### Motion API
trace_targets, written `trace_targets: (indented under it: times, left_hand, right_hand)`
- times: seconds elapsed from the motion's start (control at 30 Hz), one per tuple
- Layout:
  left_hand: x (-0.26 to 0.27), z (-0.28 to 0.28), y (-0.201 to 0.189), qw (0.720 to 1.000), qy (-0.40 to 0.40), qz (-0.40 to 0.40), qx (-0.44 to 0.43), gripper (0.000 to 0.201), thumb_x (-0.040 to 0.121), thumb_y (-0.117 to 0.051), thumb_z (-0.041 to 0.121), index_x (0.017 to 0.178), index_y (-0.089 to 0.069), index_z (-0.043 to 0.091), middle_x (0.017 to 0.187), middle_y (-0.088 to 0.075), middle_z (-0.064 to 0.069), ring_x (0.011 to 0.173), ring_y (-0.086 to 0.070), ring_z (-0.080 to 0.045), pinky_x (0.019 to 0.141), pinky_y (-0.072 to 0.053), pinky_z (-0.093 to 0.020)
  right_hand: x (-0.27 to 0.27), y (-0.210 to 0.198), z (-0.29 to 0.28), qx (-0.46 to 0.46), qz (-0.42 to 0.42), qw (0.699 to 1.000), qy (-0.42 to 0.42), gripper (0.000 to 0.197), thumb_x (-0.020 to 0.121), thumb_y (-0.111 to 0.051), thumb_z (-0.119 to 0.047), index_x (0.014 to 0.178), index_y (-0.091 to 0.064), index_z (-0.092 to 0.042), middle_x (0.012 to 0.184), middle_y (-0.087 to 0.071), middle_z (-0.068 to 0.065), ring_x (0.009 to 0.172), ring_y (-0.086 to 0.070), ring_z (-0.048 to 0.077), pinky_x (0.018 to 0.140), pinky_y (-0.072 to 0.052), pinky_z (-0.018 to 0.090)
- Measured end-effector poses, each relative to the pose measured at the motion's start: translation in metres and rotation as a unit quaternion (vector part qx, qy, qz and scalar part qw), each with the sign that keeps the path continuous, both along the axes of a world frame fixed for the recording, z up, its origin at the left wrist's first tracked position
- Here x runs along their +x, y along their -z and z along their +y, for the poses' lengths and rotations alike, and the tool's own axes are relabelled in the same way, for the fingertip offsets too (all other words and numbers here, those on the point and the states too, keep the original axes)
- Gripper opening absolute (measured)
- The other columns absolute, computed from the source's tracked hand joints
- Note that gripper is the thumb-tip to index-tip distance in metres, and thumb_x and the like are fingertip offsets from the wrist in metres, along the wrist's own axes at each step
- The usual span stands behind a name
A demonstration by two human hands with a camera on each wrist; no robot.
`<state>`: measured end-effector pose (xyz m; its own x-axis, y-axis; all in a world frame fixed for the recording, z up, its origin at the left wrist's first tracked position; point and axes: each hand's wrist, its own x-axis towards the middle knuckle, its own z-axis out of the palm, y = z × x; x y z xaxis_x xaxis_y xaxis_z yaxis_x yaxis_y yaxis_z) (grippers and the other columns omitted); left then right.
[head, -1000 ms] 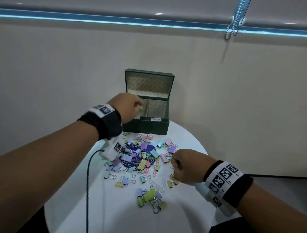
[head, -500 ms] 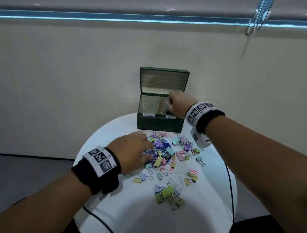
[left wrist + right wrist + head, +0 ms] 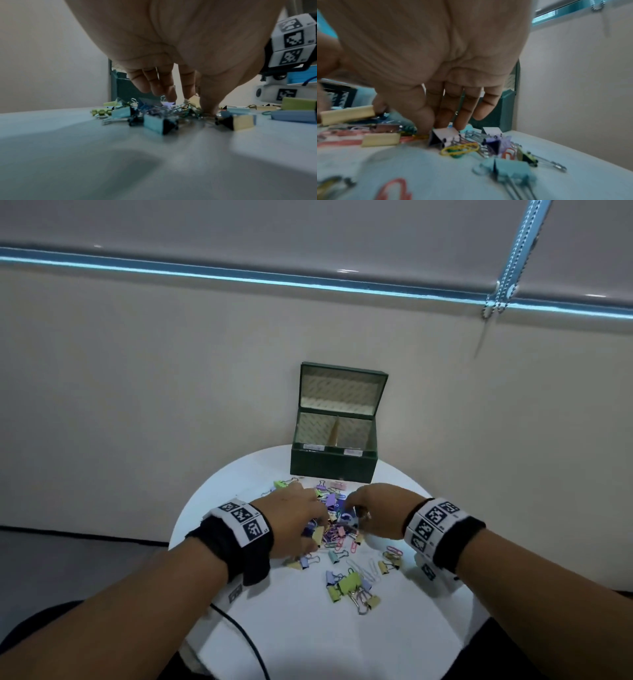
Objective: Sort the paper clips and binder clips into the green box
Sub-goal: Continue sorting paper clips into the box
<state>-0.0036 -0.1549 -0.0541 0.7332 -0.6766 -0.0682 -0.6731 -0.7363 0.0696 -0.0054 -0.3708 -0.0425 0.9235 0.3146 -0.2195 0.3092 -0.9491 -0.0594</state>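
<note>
Clips, paper and binder kinds mixed, lie heaped at the centre of the head frame on the white table, below the open green box. Left hand and right hand reach down into the heap with fingers extended; whether either pinches a clip cannot be told.

Blk wristbands w/ white coded tags, bare forearms.

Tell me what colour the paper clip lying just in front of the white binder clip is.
Yellow. The paper clip shows best in the right wrist view, lying on the table just in front of the white binder clip.
</note>
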Motion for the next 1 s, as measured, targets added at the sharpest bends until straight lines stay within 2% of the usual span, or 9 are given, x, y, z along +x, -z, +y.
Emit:
trace_targets:
  times: [0.13,0.23,0.33,0.43,0.6,0.7,0.77,0.9,1.0]
  left_hand:
    - [-0.008,0.006,-0.005,0.997,-0.045,-0.017,-0.057,0.032,0.085,-0.066,0.052,0.110,-0.054,0.035,0.108,-0.053,0.010,0.103,-0.046,-0.013,0.087,-0.045,-0.032]
    - [-0.007,0.007,-0.011,0.991,-0.094,-0.053,-0.079,0.028,0.086,-0.062,0.050,0.108,-0.053,0.034,0.106,-0.056,0.006,0.101,-0.051,-0.017,0.083,-0.048,-0.033]
    - [-0.002,0.009,-0.008,0.989,-0.124,-0.064,-0.052,0.039,0.090,-0.058,0.048,0.125,-0.050,0.031,0.118,-0.055,0.002,0.111,-0.050,-0.021,0.090,-0.048,-0.036]
    - [-0.002,0.010,-0.008,0.992,-0.099,-0.051,-0.055,0.048,0.091,-0.058,0.045,0.136,-0.046,0.031,0.124,-0.051,0.002,0.117,-0.047,-0.021,0.095,-0.046,-0.038]
    - [-0.006,0.008,-0.006,0.998,-0.010,-0.042,-0.044,0.025,0.093,-0.057,0.045,0.114,-0.069,0.038,0.106,-0.047,0.008,0.109,-0.044,-0.016,0.090,-0.046,-0.036]
    - [-0.003,0.004,-0.004,0.999,-0.008,-0.037,-0.020,0.028,0.090,-0.058,0.056,0.106,-0.072,0.038,0.098,-0.043,0.011,0.104,-0.043,-0.014,0.086,-0.044,-0.034]
    - [0.000,0.000,-0.004,0.999,-0.017,-0.044,-0.007,0.032,0.085,-0.061,0.061,0.100,-0.074,0.035,0.097,-0.045,0.010,0.100,-0.043,-0.013,0.083,-0.046,-0.033]
    - [0.005,-0.006,-0.003,0.999,-0.029,-0.041,0.013,0.022,0.086,-0.067,0.050,0.095,-0.077,0.033,0.098,-0.051,0.009,0.101,-0.044,-0.014,0.082,-0.050,-0.034]
    - [0.005,-0.008,-0.005,0.999,-0.034,-0.031,0.018,0.018,0.088,-0.064,0.041,0.092,-0.077,0.029,0.095,-0.054,0.006,0.099,-0.047,-0.016,0.080,-0.051,-0.035]
  right_hand:
    - [-0.002,-0.011,-0.003,0.049,-0.036,0.997,0.051,0.024,0.091,-0.057,-0.017,0.109,-0.068,-0.028,0.100,-0.067,-0.006,0.092,-0.061,0.017,0.081,-0.049,0.027]
    - [-0.009,-0.015,0.002,0.072,-0.009,0.995,0.063,0.023,0.091,-0.064,-0.028,0.114,-0.065,-0.028,0.099,-0.065,-0.009,0.092,-0.061,0.015,0.083,-0.051,0.027]
    - [-0.019,-0.010,0.013,0.056,0.018,0.997,0.050,0.031,0.089,-0.068,-0.043,0.118,-0.065,-0.032,0.109,-0.066,-0.010,0.095,-0.058,0.013,0.088,-0.048,0.029]
    - [-0.022,-0.003,0.021,0.035,0.018,0.999,0.026,0.024,0.088,-0.070,-0.038,0.111,-0.067,-0.036,0.101,-0.063,-0.011,0.094,-0.058,0.013,0.089,-0.050,0.031]
    - [-0.016,-0.016,0.008,0.056,-0.014,0.997,0.060,0.015,0.091,-0.065,-0.037,0.105,-0.063,-0.032,0.099,-0.063,-0.012,0.091,-0.063,0.013,0.085,-0.054,0.031]
    - [-0.007,-0.018,-0.007,0.053,-0.041,0.994,0.083,0.013,0.091,-0.064,-0.038,0.101,-0.060,-0.030,0.103,-0.067,-0.008,0.089,-0.063,0.016,0.079,-0.052,0.029]
    - [-0.001,-0.011,-0.011,0.031,-0.050,0.995,0.080,0.016,0.092,-0.062,-0.036,0.107,-0.063,-0.029,0.107,-0.068,-0.005,0.089,-0.062,0.016,0.075,-0.049,0.027]
    - [0.002,0.004,-0.011,-0.023,-0.112,0.993,0.012,0.024,0.091,-0.064,-0.032,0.114,-0.067,-0.035,0.116,-0.062,-0.004,0.105,-0.056,0.020,0.091,-0.050,0.036]
    - [0.001,0.006,-0.005,-0.006,-0.095,0.994,-0.045,0.032,0.090,-0.065,-0.024,0.118,-0.069,-0.039,0.116,-0.064,-0.006,0.109,-0.056,0.020,0.091,-0.052,0.039]
